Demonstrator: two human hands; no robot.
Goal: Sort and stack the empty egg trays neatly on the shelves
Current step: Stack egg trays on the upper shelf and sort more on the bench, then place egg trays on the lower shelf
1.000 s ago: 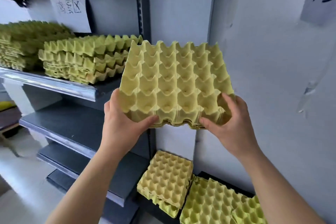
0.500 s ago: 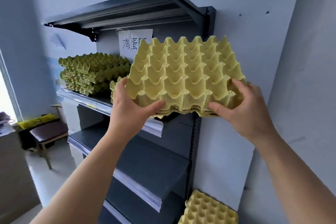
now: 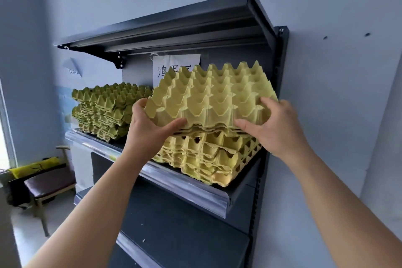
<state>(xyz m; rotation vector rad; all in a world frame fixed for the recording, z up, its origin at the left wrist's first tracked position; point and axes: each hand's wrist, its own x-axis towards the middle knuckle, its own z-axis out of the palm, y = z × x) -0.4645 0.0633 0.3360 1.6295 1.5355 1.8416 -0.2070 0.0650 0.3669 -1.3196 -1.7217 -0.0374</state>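
Note:
I hold a thin bundle of yellow egg trays (image 3: 213, 98) level with both hands. My left hand (image 3: 150, 130) grips its front left corner, and my right hand (image 3: 276, 124) grips its front right corner. The bundle hovers right above a taller stack of yellow trays (image 3: 208, 159) at the right end of the dark shelf (image 3: 187, 189); whether they touch I cannot tell. A greener stack of trays (image 3: 108, 111) stands further left on the same shelf.
The top shelf board (image 3: 174, 28) overhangs the stacks. A paper label (image 3: 174, 67) hangs on the back panel behind the held trays. Lower dark shelves (image 3: 185, 235) sit below. A stool (image 3: 50, 183) and a yellow bag (image 3: 34, 167) stand at lower left by the wall.
Both hands have carried the tray bundle up from low by the floor trays to just above the right-hand stack on the shelf. The view has tilted upward.

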